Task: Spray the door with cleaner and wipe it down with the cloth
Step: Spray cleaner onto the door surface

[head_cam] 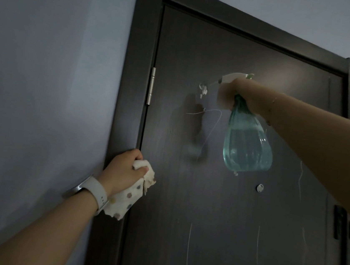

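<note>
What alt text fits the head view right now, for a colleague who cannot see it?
The right hand holds a green spray bottle up against a dark door, while the left hand grips a spotted cloth at its hinge edge.

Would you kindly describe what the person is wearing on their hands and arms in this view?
Both forearms are bare, with no sleeves or gloves in view. The left wrist carries a watch with a pale, whitish band that has small holes and a silvery case. The right hand wears no ring that shows; the right wrist looks bare.
</note>
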